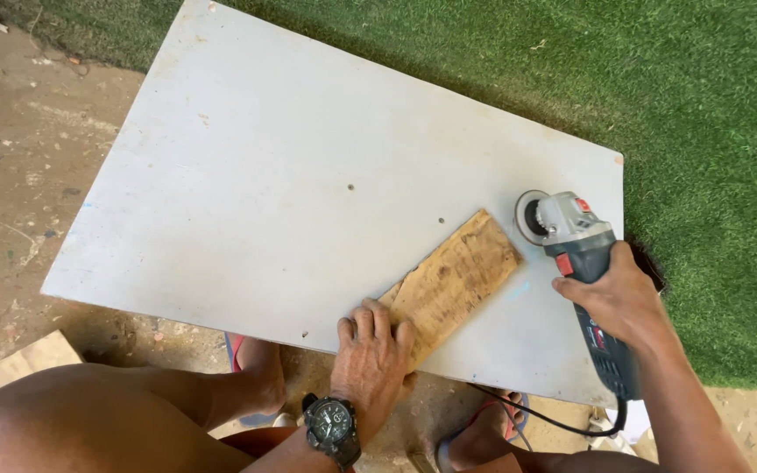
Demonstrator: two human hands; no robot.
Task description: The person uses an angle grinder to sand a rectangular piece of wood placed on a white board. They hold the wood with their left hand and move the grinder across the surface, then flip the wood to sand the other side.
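Head view: the left hand (371,355), wearing a black wristwatch (332,427), lies flat with its fingers spread on the near end of a rough, flat piece of brown plywood (453,278). It presses down on the wood; it does not clasp it. The right hand's (617,298) grip is wrapped fully round the body of a grey and dark-blue corded angle grinder (571,236).

The plywood lies on the near right part of the pale grey tabletop (265,175). Its long axis runs diagonally from the near left under the palm to the far right, where its far end points at the grinder's disc (533,216) just beside it.

The risks, as I judge them:
- The wood is only hand-pinned, so the disc could catch, spin or throw it.
- The left fingers lie along the disc's line.
- The black cord (562,422) trails at the near edge by the feet and could snag.
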